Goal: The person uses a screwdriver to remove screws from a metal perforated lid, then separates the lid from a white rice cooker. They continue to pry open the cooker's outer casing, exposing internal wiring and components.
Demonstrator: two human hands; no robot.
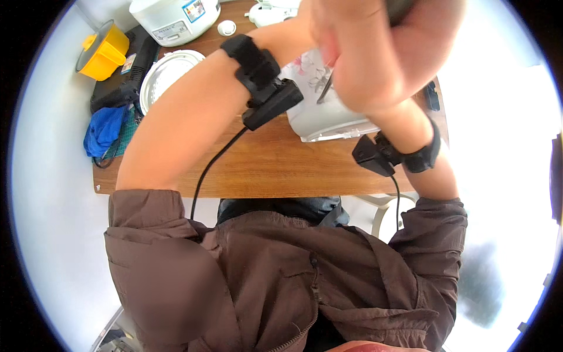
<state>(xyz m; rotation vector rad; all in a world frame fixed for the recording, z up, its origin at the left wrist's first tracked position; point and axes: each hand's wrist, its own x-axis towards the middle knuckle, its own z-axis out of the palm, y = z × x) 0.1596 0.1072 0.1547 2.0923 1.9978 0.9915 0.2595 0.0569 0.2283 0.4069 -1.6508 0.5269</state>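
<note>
Both my hands are raised together at the upper right, close to the camera and blurred. My right hand is closed in a curl, its fingers bent round something I cannot make out. A dark grey-green piece shows between the skin folds at the top edge. My left hand meets it from the left; its fingers are mostly hidden or smeared. Just below the hands, a thin metal shaft stands out against a white appliance body with a floral print. Whether a hand holds that shaft is unclear.
On the wooden table at left lie a round white lid, a blue cloth, a black case and a yellow container. Another white appliance stands behind. Cables hang from both wrist straps.
</note>
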